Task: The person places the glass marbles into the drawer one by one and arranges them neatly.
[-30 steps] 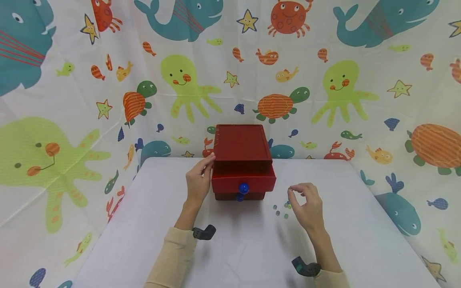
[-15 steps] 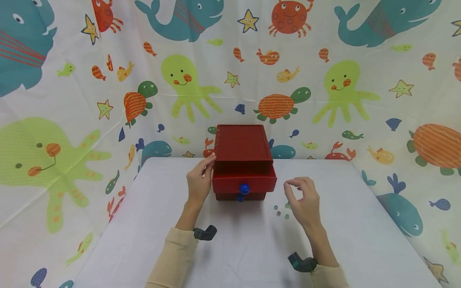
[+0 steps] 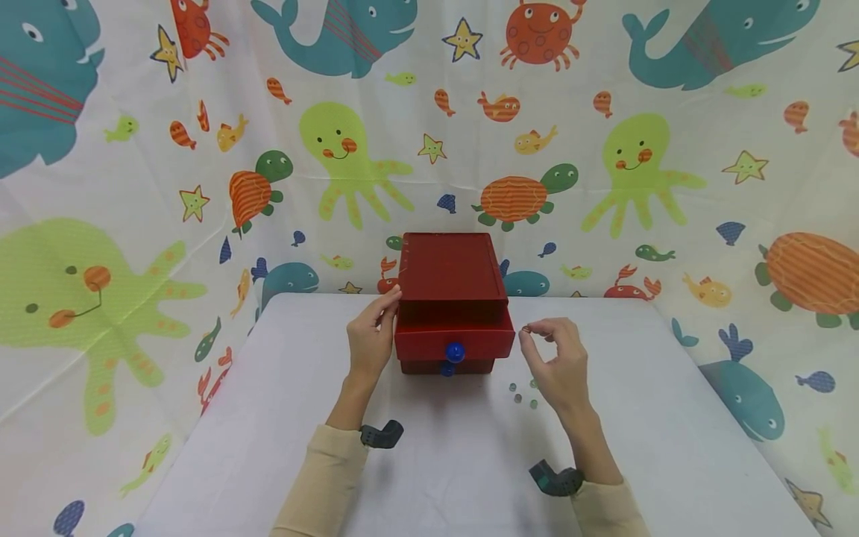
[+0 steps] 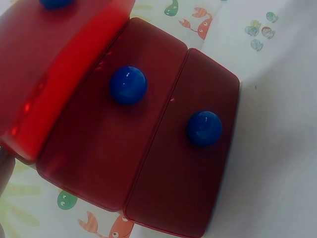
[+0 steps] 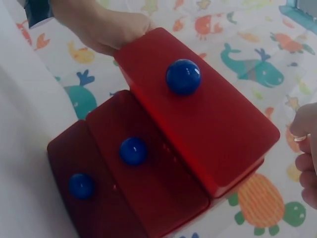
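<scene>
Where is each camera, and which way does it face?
Head: worn on the head, facing forward and down at the red box; left hand, right hand and sleeves show.
Left wrist: worn there, facing the drawers; perhaps a finger at its left edge.
Right wrist: worn there, facing the drawers; parts of both hands show.
Both wrist views share three blue knobs.

Small item (image 3: 526,330) between the fingers (image 3: 545,325) of the right hand (image 3: 562,365): too small to identify. Right wrist view: that hand is cut off by the right edge. Drawer (image 3: 423,346) interior: in shadow; contents cannot be told. Left wrist view: drawer and its blue knob (image 4: 56,3) cut off at the upper edge; small round pieces (image 4: 268,32) blurred, material unclear. Left hand (image 3: 369,344): partly hidden behind the drawer, right wrist view. Sleeves (image 3: 322,481): cut off by the head view's lower edge.
</scene>
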Demonstrator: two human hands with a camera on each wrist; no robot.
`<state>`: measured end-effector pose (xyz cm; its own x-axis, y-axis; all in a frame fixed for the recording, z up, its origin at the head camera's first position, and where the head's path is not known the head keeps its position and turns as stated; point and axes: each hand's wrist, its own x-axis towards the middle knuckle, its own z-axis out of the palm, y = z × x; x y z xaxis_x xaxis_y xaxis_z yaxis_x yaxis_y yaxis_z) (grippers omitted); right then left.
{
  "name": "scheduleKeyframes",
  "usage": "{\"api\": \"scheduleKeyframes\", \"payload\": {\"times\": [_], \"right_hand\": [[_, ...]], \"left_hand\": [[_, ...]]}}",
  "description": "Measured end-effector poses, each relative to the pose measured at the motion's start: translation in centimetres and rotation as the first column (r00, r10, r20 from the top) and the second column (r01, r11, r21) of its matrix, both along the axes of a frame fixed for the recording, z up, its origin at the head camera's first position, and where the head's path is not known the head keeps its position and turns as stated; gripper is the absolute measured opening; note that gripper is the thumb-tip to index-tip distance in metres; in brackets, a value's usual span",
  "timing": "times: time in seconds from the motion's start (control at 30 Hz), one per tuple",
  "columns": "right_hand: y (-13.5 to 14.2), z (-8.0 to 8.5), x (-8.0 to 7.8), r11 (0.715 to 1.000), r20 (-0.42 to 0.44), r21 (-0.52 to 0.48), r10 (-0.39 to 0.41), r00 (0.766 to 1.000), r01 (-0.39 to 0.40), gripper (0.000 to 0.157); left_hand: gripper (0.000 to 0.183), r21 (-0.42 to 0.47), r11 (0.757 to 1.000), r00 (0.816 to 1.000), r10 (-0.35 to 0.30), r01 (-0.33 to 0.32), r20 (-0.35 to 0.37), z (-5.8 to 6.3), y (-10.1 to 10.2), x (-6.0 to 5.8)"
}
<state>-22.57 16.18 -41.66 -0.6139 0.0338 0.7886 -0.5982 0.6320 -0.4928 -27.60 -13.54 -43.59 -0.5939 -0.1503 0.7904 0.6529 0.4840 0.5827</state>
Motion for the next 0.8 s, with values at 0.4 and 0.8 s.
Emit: {"api": "scheduleKeyframes", "payload": {"times": [0.4, 0.8], "right_hand": [[-1.4, 1.1, -0.7, 0.999, 0.008, 0.022, 0.045, 0.999, -0.045, 0.020], [-2.9, 1.5, -1.5, 0.992, -0.024, 0.061, 0.111, 0.994, -0.110, 0.021]], "left_hand": [[0.027, 0.008, 1.000, 1.000, -0.013, 0.013, -0.001, 0.0, 0.0, 0.0], [0.027, 0.012, 1.000, 1.000, -0.008, 0.008, 0.006, -0.1, 0.0, 0.1]]}}
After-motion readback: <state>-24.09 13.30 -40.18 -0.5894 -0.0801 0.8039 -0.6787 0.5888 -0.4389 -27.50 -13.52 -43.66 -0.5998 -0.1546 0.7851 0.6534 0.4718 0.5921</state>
